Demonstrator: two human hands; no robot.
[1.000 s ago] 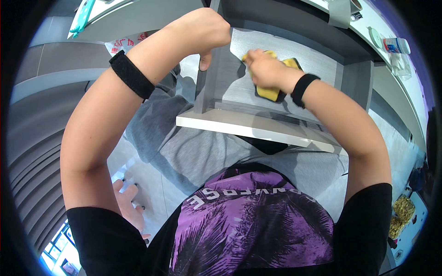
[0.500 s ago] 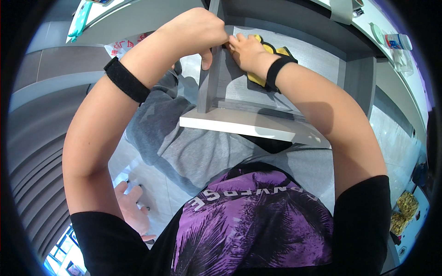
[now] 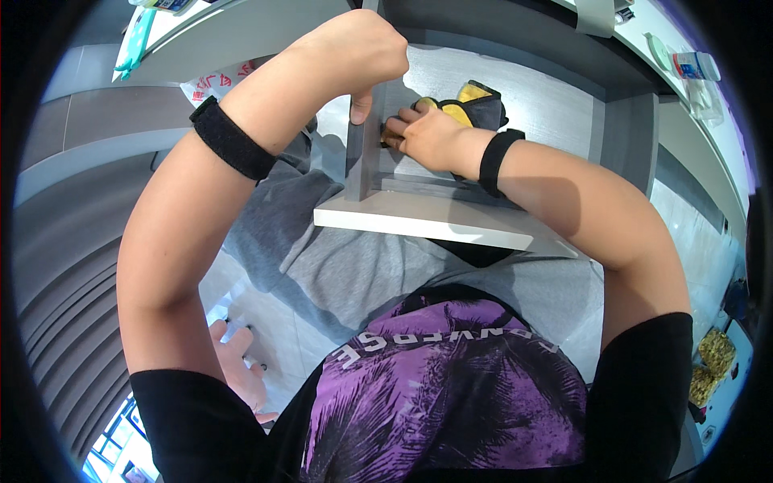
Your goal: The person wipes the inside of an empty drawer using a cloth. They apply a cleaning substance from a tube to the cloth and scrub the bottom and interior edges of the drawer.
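Note:
My left hand (image 3: 366,52) is closed over the left side wall (image 3: 366,153) of a pulled-out grey drawer. Its thumb hangs down on the outer face, while the other fingers are mostly hidden. Inside the drawer, my right hand (image 3: 427,138) has bent fingers, with the tips against the inner face of that same wall. Whatever the fingertips hold, if anything, cannot be made out. A yellow-and-black fabric item (image 3: 481,105), perhaps a glove, lies on the drawer bottom (image 3: 547,105), partly covered by my right hand and wrist.
The drawer's white front panel (image 3: 435,217) sits just above my lap. A white-topped bottle (image 3: 696,66) stands on the right-hand surface, and a teal packet (image 3: 135,40) lies at the upper left. Another person's hand (image 3: 237,362) shows beyond my left elbow.
My right hand has slid nearer to me along the drawer's left wall. The yellow-and-black item has shifted nearer and changed shape. My left hand stays on the wall, moved slightly right.

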